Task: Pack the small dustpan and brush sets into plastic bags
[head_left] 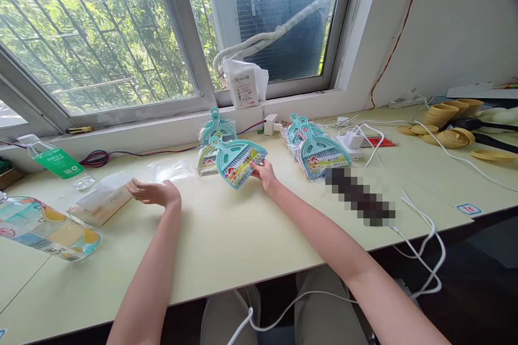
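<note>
My right hand (pixel 265 174) grips a turquoise mini dustpan and brush set (pixel 239 160) by its lower right edge, thumb on the printed label. The set is tilted, with its handle toward the window. Behind it, more dustpan sets in clear wrap (pixel 217 125) lie by the wall, one of them greenish. Another pile of wrapped dustpan sets (pixel 324 153) is to the right. My left hand (pixel 157 194) has its fingers stretched out to the left, at the end of a tissue pack (pixel 101 199); whether they touch it I cannot tell. Clear plastic film (pixel 174 170) lies just beyond.
A green-labelled bottle (pixel 56 161) and a large printed bottle (pixel 48 229) are at left. White chargers and cables (pixel 352 140) run along the right, near yellow cups (pixel 441 113) and black-handled utensils. A white package (pixel 244 86) stands on the windowsill. A blurred-out object (pixel 360 197) lies front right.
</note>
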`<state>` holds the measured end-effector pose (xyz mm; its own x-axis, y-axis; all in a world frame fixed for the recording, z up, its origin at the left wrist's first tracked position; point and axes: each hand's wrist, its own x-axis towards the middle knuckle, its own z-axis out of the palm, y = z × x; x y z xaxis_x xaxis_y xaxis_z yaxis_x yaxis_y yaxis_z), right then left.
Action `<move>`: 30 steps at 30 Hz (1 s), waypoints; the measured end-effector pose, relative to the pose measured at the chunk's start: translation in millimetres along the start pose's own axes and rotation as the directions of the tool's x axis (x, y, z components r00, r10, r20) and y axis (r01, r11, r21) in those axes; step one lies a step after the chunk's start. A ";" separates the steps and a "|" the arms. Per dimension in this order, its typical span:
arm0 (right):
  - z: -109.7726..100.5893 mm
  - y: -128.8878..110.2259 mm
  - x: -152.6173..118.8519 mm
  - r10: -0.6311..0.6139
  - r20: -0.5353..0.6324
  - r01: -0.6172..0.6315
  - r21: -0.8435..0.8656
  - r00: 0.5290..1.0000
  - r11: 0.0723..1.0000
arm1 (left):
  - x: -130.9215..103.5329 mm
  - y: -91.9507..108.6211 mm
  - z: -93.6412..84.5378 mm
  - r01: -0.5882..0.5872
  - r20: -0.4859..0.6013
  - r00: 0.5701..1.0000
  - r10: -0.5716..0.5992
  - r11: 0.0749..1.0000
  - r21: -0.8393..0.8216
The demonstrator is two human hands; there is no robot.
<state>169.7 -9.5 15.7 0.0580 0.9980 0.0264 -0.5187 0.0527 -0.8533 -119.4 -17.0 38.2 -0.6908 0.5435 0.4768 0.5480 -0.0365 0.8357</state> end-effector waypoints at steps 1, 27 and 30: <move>0.6 0.3 -0.3 -0.002 0.009 0.002 0.002 1.000 1.000 | -10.3 11.5 0.6 -0.090 -0.082 0.992 0.092 0.996 0.023; -46.6 -30.8 13.2 -0.562 0.294 0.290 -0.952 0.773 -0.098 | -78.6 41.1 47.1 0.419 0.711 0.699 0.073 0.764 -0.491; -15.7 -21.9 -4.2 -0.572 0.399 0.390 -0.909 0.717 -0.145 | -89.0 50.0 43.8 0.372 0.737 0.655 0.164 0.780 -0.504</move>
<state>194.3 -15.4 26.1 -0.0025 0.6996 0.7145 0.8734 0.3495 -0.3391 -9.9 -30.5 25.6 -0.0150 0.9685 0.2485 -0.0670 -0.2489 0.9662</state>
